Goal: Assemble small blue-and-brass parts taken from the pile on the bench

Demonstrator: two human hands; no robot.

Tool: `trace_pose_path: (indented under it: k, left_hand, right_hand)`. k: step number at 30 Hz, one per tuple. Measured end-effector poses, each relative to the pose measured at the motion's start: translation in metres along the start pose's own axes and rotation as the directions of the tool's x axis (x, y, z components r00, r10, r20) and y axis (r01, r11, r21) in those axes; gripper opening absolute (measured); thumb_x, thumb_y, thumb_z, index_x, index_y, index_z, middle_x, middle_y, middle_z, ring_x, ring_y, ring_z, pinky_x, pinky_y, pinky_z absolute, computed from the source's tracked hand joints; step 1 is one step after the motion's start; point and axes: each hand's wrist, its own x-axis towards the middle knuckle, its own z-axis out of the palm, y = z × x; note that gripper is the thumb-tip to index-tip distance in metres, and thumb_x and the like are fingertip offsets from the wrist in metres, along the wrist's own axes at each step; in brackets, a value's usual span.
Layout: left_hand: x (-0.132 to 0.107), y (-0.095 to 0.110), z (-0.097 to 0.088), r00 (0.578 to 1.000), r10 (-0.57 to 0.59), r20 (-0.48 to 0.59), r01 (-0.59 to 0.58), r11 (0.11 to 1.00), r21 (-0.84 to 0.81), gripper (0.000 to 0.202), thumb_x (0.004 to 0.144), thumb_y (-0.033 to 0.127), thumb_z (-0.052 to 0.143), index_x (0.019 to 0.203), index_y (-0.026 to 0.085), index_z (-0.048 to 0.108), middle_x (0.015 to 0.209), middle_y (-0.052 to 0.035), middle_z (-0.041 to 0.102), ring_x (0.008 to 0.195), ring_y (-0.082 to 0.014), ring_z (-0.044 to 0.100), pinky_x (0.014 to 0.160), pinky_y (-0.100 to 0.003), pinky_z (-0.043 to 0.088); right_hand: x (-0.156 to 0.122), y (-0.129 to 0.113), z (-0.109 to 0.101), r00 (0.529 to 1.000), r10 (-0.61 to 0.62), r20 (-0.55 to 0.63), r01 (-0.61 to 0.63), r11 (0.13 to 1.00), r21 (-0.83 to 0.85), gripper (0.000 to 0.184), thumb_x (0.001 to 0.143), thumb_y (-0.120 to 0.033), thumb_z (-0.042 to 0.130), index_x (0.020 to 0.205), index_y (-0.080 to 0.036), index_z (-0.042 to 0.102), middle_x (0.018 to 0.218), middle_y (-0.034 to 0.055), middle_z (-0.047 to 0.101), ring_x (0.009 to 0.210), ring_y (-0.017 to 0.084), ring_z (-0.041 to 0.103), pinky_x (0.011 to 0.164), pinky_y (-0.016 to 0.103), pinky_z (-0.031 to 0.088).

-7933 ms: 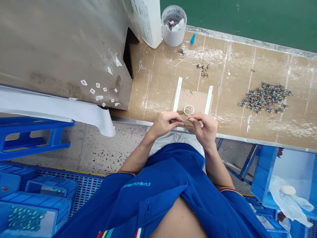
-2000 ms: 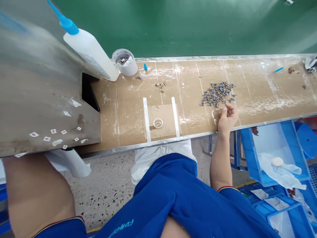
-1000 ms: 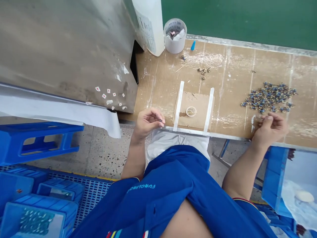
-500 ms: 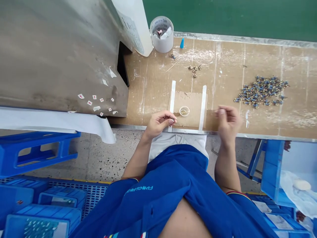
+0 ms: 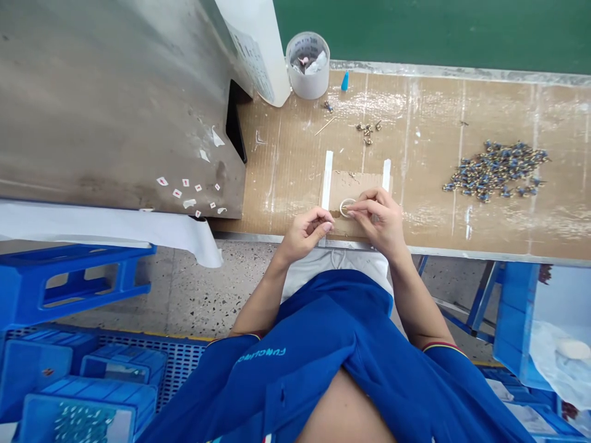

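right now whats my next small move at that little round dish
Probably bring your left hand in to the small round dish, since your right fingertips are at its rim while your left fingers are pinched just short of it.

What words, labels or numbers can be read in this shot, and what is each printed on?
"FUNCLIM...", upside down, rest unclear: blue shirt.
Label on white bottle: too small to read.
Print on white cup: too small to read.
Red marks on white stickers: too small to read.
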Motion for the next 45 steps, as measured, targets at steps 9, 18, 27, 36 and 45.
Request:
trace_pose_path:
  k: [9, 18, 27, 36, 45]
  left_hand:
    - [-0.002, -0.003, -0.001, 0.983, -0.161, 0.087, 0.168, 0.982, -0.083, 0.029, 0.094, 0.04, 0.065, 0.093, 0.01, 0.062, 0.071, -0.0061, 0.068, 0.056, -0.0085, 0.063, 0.051, -0.015, 0.05]
    - [0.002, 0.0, -0.001, 0.993, 0.017, 0.116, -0.024, 0.998, 0.059, 0.014, 0.095, 0.021, 0.062, 0.091, 0.01, 0.071, 0.084, -0.0081, 0.072, 0.069, -0.0099, 0.068, 0.061, -0.017, 0.054]
    - [0.002, 0.001, 0.001, 0.989, 0.079, 0.125, -0.113, 0.951, 0.289, 0.012, 0.095, 0.02, 0.065, 0.093, 0.011, 0.073, 0.085, -0.0048, 0.073, 0.072, -0.0096, 0.066, 0.066, -0.019, 0.049]
    - [0.0, -0.001, 0.004, 0.982, 0.121, 0.142, -0.165, 0.918, 0.362, 0.014, 0.096, 0.021, 0.064, 0.093, 0.01, 0.071, 0.085, -0.0046, 0.073, 0.071, -0.0096, 0.064, 0.065, -0.02, 0.046]
    - [0.0, 0.0, 0.004, 0.983, 0.103, 0.149, -0.151, 0.921, 0.358, 0.012, 0.096, 0.02, 0.063, 0.095, 0.011, 0.071, 0.087, -0.0044, 0.073, 0.074, -0.01, 0.065, 0.068, -0.02, 0.048]
  right_hand:
    - [0.007, -0.002, -0.006, 0.999, -0.033, -0.032, 0.028, 0.987, -0.158, 0.019, 0.093, -0.027, 0.058, 0.081, -0.018, 0.071, 0.084, 0.0041, 0.054, 0.077, 0.007, 0.046, 0.072, 0.023, 0.038]
    - [0.003, -0.005, -0.004, 0.996, -0.01, -0.084, 0.011, 1.0, 0.009, 0.016, 0.09, -0.026, 0.063, 0.082, -0.019, 0.074, 0.089, 0.0043, 0.063, 0.082, 0.007, 0.057, 0.072, 0.021, 0.045]
    - [-0.017, -0.027, -0.014, 0.995, 0.053, -0.086, -0.038, 0.986, 0.163, 0.013, 0.091, -0.025, 0.063, 0.085, -0.018, 0.072, 0.085, 0.0022, 0.074, 0.08, 0.007, 0.07, 0.071, 0.018, 0.055]
    - [-0.019, -0.028, -0.009, 0.999, 0.028, -0.03, -0.026, 0.997, 0.072, 0.015, 0.091, -0.025, 0.062, 0.082, -0.017, 0.072, 0.082, 0.0014, 0.075, 0.073, 0.006, 0.069, 0.066, 0.017, 0.053]
    - [-0.019, -0.028, -0.006, 0.999, -0.033, -0.019, 0.034, 0.998, 0.057, 0.012, 0.091, -0.02, 0.062, 0.083, -0.017, 0.071, 0.082, 0.0002, 0.074, 0.073, 0.004, 0.068, 0.065, 0.014, 0.051]
